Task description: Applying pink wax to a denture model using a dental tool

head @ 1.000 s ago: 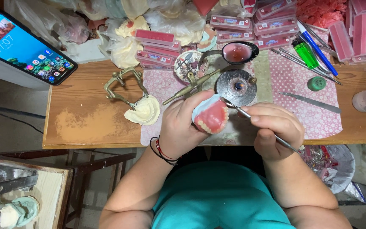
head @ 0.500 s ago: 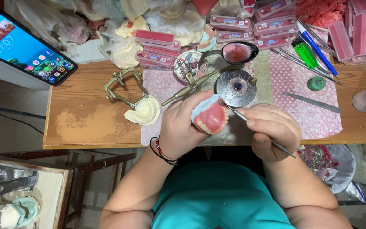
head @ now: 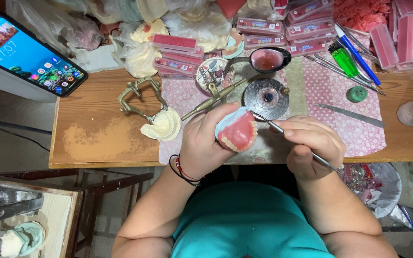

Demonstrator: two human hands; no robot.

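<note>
Wax work on the pink denture model (head: 237, 131) seems well advanced: the teeth already sit in a row, and only fine shaping looks left. The left hand (head: 206, 141) is closed around the model, the right hand (head: 309, 143) pinches a thin metal tool (head: 283, 133) touching its upper edge. At 12 o'clock stand a round burner (head: 266, 98) and a spoon (head: 264, 60), close enough to hinder; a brass articulator (head: 142, 102) lies at 9 o'clock.

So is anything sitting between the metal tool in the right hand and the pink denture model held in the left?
Nothing visible does. The left hand holds the denture model up over the table edge, and the thin metal tool in the right hand runs straight to its upper right edge, with only open air between.
</note>
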